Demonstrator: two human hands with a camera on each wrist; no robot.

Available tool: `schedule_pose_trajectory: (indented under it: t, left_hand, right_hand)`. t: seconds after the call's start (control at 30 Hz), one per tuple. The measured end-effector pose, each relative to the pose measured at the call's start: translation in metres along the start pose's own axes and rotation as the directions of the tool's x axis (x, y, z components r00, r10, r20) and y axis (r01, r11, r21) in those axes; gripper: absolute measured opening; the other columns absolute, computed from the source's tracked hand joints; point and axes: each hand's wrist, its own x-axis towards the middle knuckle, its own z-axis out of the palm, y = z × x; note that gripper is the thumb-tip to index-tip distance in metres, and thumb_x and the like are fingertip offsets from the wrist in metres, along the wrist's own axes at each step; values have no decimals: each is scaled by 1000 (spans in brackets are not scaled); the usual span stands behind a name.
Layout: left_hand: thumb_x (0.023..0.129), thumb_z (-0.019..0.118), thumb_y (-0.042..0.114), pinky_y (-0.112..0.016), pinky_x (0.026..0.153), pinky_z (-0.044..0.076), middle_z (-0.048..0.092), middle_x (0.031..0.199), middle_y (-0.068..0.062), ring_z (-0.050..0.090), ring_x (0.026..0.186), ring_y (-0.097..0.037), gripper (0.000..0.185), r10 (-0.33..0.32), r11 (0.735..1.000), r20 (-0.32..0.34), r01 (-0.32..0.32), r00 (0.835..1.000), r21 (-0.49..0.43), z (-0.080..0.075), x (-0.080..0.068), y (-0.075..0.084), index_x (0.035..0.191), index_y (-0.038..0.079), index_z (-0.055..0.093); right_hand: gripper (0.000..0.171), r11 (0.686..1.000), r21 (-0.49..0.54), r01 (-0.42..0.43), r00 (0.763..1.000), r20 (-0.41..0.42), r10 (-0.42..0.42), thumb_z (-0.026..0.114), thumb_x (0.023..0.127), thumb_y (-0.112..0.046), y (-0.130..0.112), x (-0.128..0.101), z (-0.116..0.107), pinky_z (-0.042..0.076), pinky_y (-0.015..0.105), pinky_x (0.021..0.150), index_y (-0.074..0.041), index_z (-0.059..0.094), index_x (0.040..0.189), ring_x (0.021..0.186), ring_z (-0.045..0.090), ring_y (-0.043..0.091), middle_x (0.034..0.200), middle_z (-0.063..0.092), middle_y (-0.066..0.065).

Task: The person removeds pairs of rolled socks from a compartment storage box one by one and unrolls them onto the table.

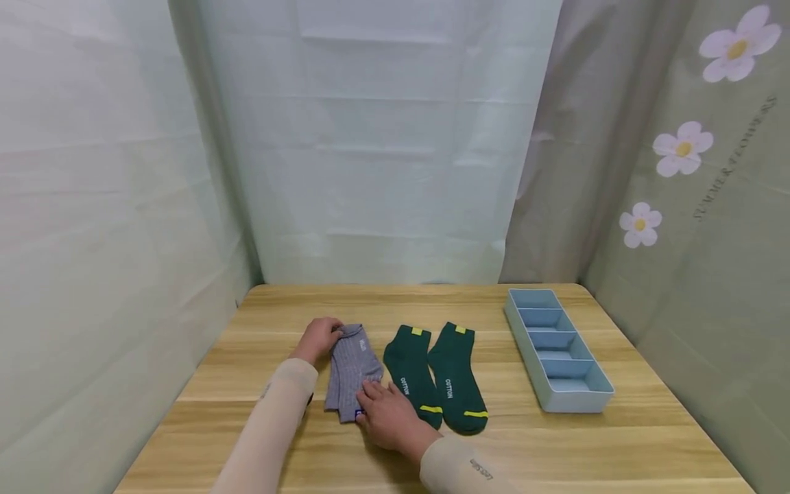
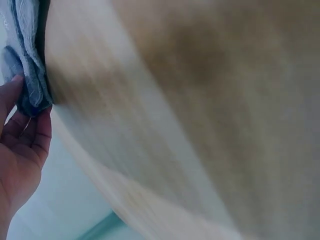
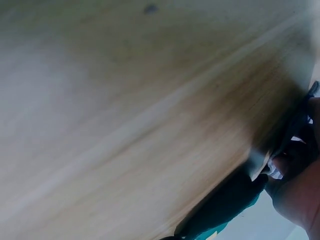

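Observation:
A pair of grey ribbed socks lies on the wooden table, one sock overlapping the other. At their far end my left hand pinches the edge between thumb and fingers, as the left wrist view also shows. My right hand rests on the near right part of the grey socks, its fingers stretched over the fabric beside a small blue label. Next to it, two dark green socks with yellow stripes and "COTTON" lettering lie side by side. In the right wrist view, the right fingertips are dark and partly cut off.
To the right stands a light blue box divided into several compartments in a row. The wooden table reaches back to hanging pale curtains, which also close off both sides.

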Motion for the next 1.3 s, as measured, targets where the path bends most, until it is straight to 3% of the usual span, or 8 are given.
schedule_pose_trajectory:
  t: [0.23,0.5,0.8,0.9,1.0,1.17,1.23,1.3]
  left_hand:
    - [95,63,5,-52,90,48,68,106,-23,62,101,-40,17,-81,997,-42,82,996,16,-2,0,-7,107,-7,67]
    - [93,69,14,-53,92,48,68,110,-23,63,104,-40,28,-45,999,0,45,999,-3,-6,-4,-14,111,-7,70]
    - [101,53,7,-55,97,45,64,117,-28,59,112,-44,27,-93,995,-23,93,995,20,-16,-10,-9,120,-10,63]
    - [100,57,8,-55,98,45,63,120,-28,59,113,-44,31,-34,999,-40,35,999,25,-17,-10,-8,125,-11,61]
    - [96,62,4,-54,97,45,64,117,-26,60,110,-42,29,114,991,-73,-109,991,72,-16,-10,-10,121,-8,64]
    - [88,67,-4,-51,95,48,66,115,-20,61,109,-37,20,413,880,-39,-387,910,274,-11,-17,-11,107,-2,73]
    - [90,67,0,-51,96,47,65,121,-20,60,113,-37,20,449,833,28,-430,893,347,-11,-21,-11,109,-2,73]
    - [93,65,6,-52,99,45,62,129,-20,56,121,-38,26,423,817,99,-426,901,388,-10,-23,-10,117,-3,70]
  right_hand:
    - [50,1000,18,26,999,23,-26,46,105,-42,-5,-1,4,32,46,114,-18,48,149,142,36,16,156,39,0]
    - [49,1000,10,18,1000,11,-18,46,104,-41,-7,-1,3,31,45,114,-19,49,148,142,36,16,155,39,0]
    - [50,1000,7,19,1000,10,-19,47,104,-41,-11,-1,2,32,44,114,-19,48,148,142,36,15,155,40,0]
    - [49,1000,1,6,1000,9,-6,47,104,-41,-9,-1,1,32,44,114,-19,48,148,142,36,15,155,39,0]
    - [49,1000,-4,-4,1000,-4,4,47,104,-40,-5,-2,2,32,44,114,-18,49,148,142,36,16,155,40,0]
    - [49,1000,-5,-4,1000,-12,4,48,104,-40,-2,-2,2,33,45,113,-17,50,147,142,37,17,154,41,1]
    - [49,1000,1,-6,1000,-8,6,48,104,-39,-1,-2,1,33,45,113,-16,50,147,141,37,17,154,42,1]
    - [49,1000,5,-7,1000,-8,7,49,104,-39,-2,-2,0,33,45,113,-16,50,147,141,37,17,154,42,1]
